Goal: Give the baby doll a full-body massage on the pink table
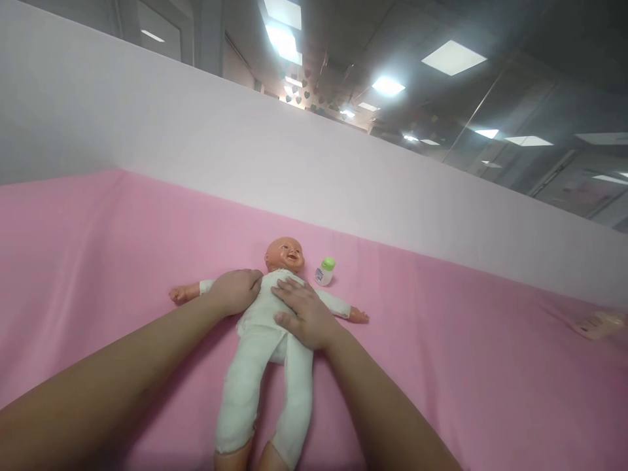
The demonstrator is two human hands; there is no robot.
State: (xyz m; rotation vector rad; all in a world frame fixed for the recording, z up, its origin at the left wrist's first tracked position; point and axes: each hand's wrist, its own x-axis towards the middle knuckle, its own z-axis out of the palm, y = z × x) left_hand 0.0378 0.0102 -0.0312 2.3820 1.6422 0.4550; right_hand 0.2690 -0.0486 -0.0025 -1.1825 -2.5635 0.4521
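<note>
A baby doll [265, 353] in a white suit lies face up on the pink sheet [441, 366], head away from me, arms spread. My left hand [234, 291] rests on the doll's shoulder and upper arm, fingers curved over the cloth. My right hand [304, 313] lies flat on the doll's chest and side, fingers stretched out and apart. A small white bottle with a green cap [324, 271] stands just right of the doll's head, a short way beyond my right hand.
A pale wall panel [314, 157] rises behind the pink sheet. At the far right edge lies a light-coloured object [601, 323], partly cut off. Ceiling lights and glass partitions show above the panel.
</note>
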